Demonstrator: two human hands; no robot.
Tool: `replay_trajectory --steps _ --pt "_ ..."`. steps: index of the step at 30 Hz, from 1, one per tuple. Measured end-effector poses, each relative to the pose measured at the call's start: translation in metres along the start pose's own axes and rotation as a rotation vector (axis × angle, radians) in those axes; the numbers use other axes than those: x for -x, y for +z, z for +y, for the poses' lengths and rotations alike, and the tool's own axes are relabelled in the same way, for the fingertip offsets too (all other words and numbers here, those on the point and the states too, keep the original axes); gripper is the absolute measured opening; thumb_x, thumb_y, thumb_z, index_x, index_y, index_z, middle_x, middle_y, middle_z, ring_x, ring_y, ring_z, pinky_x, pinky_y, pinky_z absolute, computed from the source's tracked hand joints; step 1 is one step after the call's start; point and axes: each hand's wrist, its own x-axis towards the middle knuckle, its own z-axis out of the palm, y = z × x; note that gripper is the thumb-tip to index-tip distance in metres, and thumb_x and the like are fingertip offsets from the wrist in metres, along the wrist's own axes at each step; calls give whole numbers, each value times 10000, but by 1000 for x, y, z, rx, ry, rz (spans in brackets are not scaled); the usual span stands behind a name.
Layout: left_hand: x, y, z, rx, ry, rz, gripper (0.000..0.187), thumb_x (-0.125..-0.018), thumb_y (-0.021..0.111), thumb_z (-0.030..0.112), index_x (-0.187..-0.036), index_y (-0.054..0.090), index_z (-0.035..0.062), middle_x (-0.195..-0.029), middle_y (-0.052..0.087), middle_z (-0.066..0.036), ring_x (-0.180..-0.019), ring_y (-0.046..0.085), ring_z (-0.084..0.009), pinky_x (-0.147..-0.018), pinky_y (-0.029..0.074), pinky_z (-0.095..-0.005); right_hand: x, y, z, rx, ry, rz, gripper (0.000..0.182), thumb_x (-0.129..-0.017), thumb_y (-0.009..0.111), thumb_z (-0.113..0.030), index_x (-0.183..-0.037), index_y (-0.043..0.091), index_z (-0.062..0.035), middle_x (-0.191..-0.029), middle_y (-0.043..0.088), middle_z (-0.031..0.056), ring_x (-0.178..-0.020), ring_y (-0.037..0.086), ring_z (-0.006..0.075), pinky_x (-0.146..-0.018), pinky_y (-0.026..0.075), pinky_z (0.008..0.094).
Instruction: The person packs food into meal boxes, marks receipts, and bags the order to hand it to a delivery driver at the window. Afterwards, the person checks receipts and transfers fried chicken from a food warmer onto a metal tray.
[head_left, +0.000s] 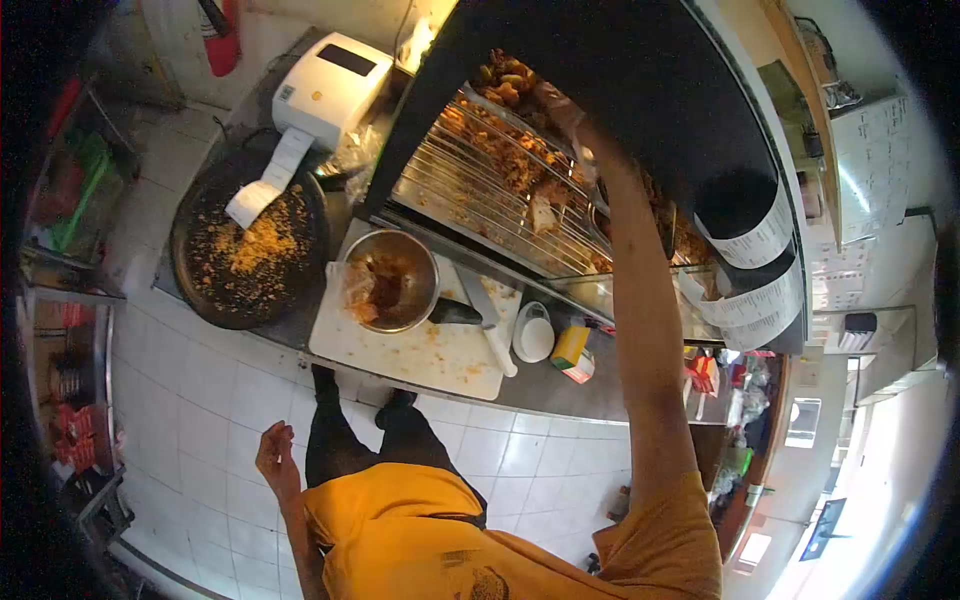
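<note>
My right arm reaches up into a lit food warmer cabinet (480, 232). My right hand (566, 118), in what looks like a clear plastic glove, is beside browned fried food pieces (505, 85) on the upper rack. Its fingers are blurred and partly hidden, so I cannot make out a grip. Down at my side, my left hand (277, 455) hangs over the floor, loosely curled and holding nothing. On the counter below the cabinet, a metal bowl (432, 285) with reddish-brown residue and crumpled clear plastic (352, 290) stands on a white cutting board (400, 365).
A white-handled knife (497, 340) lies on the board, near a black handle (455, 312). To its right are a white round container (533, 335) and a yellow box (570, 348). A black pan (200, 300) holds orange crumbs, beside a white label printer (325, 90).
</note>
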Motion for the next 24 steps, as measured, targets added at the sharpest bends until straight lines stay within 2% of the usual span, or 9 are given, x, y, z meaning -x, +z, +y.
replay_trajectory --steps 3,8,10,12,14,17,20,22,24 --pt "1 -11 14 -25 -26 -3 174 -986 610 89 -1126 663 1 -953 698 -66 -895 656 -141 -820 532 -279 -3 5 -10 -5 -4 6 487 -1031 390 -372 -1357 508 -30 -1377 498 240 -1246 517 309 -1092 387 424" --pt "-8 -29 11 28 12 28 183 -991 599 110 -1124 663 1 -965 686 -55 -888 635 -135 -823 515 -281 -15 16 -22 -6 -17 37 505 -1038 372 -386 -1373 498 -29 -1396 485 243 -1257 508 312 -1101 378 424" --pt "-12 -36 6 17 50 22 187 -996 592 119 -1126 665 6 -966 688 -55 -883 635 -136 -795 507 -279 -5 19 -32 21 -13 47 564 -1036 340 -438 -1408 466 -33 -1501 407 215 -1347 440 318 -1130 350 424" --pt "-18 -38 17 -11 67 27 194 -997 594 140 -1125 667 12 -971 691 -60 -881 636 -139 -752 492 -272 63 -45 -57 -226 -35 -1 612 -1032 318 -478 -1444 431 -39 -1577 331 170 -1409 376 327 -1153 329 426" --pt "-23 -46 13 32 52 5 214 -996 607 170 -1125 665 10 -970 694 -63 -876 638 -140 -749 492 -275 125 -118 -92 32 -157 -25 618 -1035 314 -476 -1465 410 -43 -1584 329 139 -1418 365 314 -1164 322 432" --pt "-27 -50 14 -59 33 16 235 -995 616 194 -1128 664 7 -968 696 -65 -876 642 -144 -740 497 -281 169 -124 -71 109 -25 6 575 -1048 320 -433 -1464 408 -47 -1572 350 144 -1403 391 322 -1165 328 438" --pt "-29 -54 12 -58 31 10 243 -993 619 202 -1128 664 5 -969 698 -69 -872 648 -149 -733 502 -285 165 -62 10 -315 215 42 495 -1063 328 -355 -1442 428 -53 -1542 394 154 -1346 464 308 -1141 356 438" --pt "-35 -57 7 -75 33 -26 249 -986 624 209 -1128 670 10 -968 704 -78 -862 661 -159 -722 514 -286 158 -23 51 -480 201 152 448 -1039 363 -340 -1348 512 -51 -1383 514 165 -1197 563 316 -1057 426 444" --pt "-45 -54 2 -100 31 -58 258 -972 633 218 -1130 681 20 -964 713 -90 -844 684 -176 -706 535 -285 153 3 71 -582 172 261 443 -1012 400 -349 -1312 545 -56 -1341 549 160 -1160 586 311 -1028 447 436"
